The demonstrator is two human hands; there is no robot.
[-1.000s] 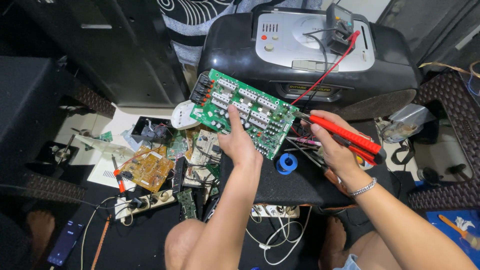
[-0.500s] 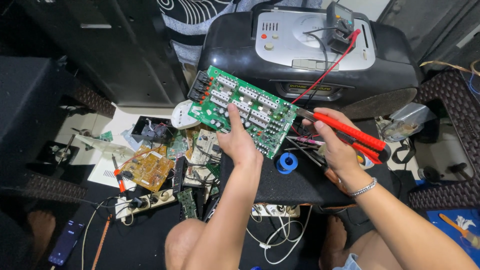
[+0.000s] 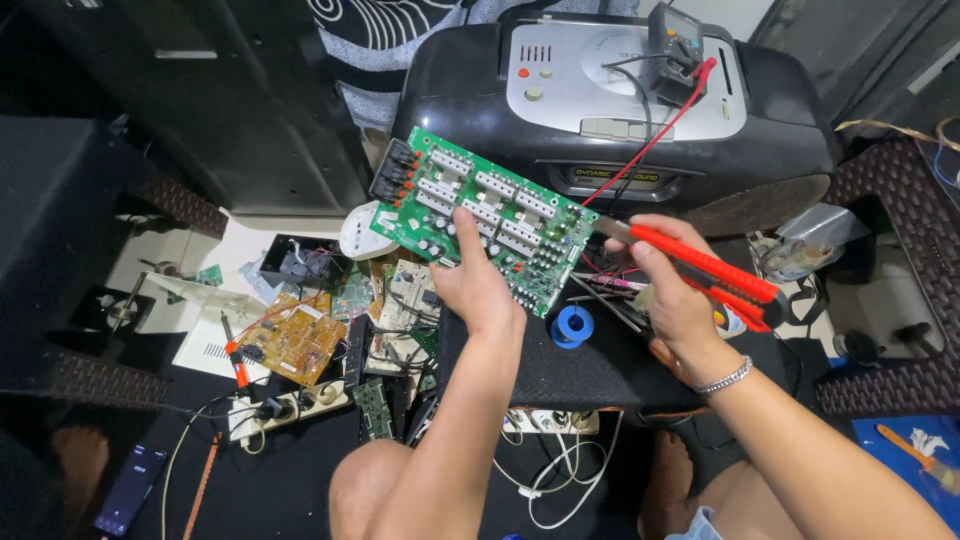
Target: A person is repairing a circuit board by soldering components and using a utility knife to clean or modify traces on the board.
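Note:
My left hand (image 3: 478, 285) grips a green circuit board (image 3: 490, 215) by its lower edge, thumb on the face, holding it tilted in front of a black portable stereo (image 3: 620, 100). My right hand (image 3: 670, 290) holds a red utility knife (image 3: 700, 268); its blade tip touches the board's right edge. A multimeter (image 3: 675, 40) lies on the stereo's top, with a red lead (image 3: 650, 140) running down toward the board.
A blue solder spool (image 3: 573, 326) sits on a black mat below the board. Loose circuit boards, one orange-brown (image 3: 295, 340), pile at the left beside a power strip (image 3: 290, 405). A phone (image 3: 130, 488) lies on the floor. My knees are at the bottom.
The board and both hands have stayed nearly in place; the knife tip has edged slightly closer against the board's right edge.

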